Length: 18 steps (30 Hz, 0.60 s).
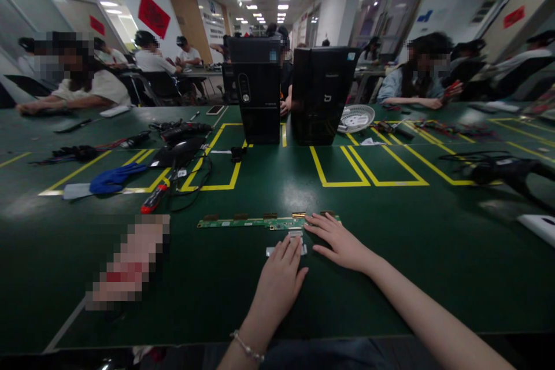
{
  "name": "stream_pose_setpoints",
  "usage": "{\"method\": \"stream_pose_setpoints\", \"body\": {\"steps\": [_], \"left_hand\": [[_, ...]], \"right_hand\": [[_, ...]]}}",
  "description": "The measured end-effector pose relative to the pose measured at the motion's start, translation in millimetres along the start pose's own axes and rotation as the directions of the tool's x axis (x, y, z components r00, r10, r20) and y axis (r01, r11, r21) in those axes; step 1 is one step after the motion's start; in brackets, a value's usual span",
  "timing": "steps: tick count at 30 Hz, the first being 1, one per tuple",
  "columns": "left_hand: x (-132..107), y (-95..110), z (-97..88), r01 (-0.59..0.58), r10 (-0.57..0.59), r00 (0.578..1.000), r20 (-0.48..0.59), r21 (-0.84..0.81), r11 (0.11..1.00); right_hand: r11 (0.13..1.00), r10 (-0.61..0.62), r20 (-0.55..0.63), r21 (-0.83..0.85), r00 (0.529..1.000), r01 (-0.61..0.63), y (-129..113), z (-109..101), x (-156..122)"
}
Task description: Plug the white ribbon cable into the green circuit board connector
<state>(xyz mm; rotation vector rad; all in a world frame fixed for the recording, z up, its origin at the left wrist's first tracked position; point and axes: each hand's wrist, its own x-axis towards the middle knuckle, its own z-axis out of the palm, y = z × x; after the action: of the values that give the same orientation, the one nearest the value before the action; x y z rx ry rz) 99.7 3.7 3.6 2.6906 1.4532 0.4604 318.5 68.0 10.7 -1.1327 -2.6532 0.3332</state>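
Note:
A long, narrow green circuit board (238,223) lies crosswise on the dark green table, with several copper-coloured tabs along its far edge. My right hand (340,241) rests palm down, its fingertips on the right part of the board and its thumb spread. Closer to me, my left hand (280,272) is stretched out flat, fingers together, on a pale flat ribbon cable (295,233) at the board's near edge. A whitish piece (271,251) shows partly from under that hand. Whatever lies beneath the fingers is hidden.
Two black computer towers (262,92) (323,95) stand ahead. To the left lie a red-and-black screwdriver (154,199), a blue glove (117,178) and black cables (191,127). A white basket (358,118) sits beyond, right. Several people sit around the tables.

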Motion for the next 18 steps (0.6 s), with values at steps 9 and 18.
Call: {"method": "stream_pose_setpoints", "body": {"steps": [9,18], "left_hand": [[2.3,-0.9,4.8,0.011,-0.011,0.999,-0.032,0.008,1.0],[3.6,-0.8,6.1,0.033,-0.033,0.999,-0.018,0.003,0.999]], "right_hand": [[0.998,0.029,-0.072,-0.057,0.997,-0.034,0.0,4.0,-3.1],[0.997,0.033,-0.059,-0.068,0.998,-0.037,1.2,5.5,-3.0]]}}
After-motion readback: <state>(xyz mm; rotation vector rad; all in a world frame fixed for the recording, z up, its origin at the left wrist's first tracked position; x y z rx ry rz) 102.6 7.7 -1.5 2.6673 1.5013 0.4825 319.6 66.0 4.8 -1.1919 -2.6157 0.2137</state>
